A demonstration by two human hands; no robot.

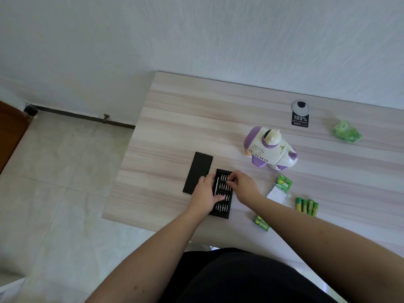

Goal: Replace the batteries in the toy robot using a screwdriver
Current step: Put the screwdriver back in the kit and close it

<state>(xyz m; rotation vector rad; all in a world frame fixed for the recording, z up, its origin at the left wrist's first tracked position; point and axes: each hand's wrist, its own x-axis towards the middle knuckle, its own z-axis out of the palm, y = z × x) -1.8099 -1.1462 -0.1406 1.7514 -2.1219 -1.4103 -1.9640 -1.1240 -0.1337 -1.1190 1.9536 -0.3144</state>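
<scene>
Table (196, 119): one toy robot (270, 149), four loose batteries (307, 207), one bit tray (223, 193).

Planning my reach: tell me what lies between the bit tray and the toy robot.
Head view: only bare wooden table between black screwdriver-bit tray and white-purple toy robot.

Both hands (225, 189) forward, close together, right fingers (229, 182) curled.

The screwdriver bit case (222, 193) lies open on the wood-grain table (175, 119), its black lid (197, 172) flat just to the left. The left hand (204, 193) rests on the case's left side. The right hand (243, 186) appears to pinch a bit in the top row. The toy robot (270, 149) lies beyond. Four loose batteries (307, 207) lie to the right, beside an opened battery package (281, 189).
</scene>
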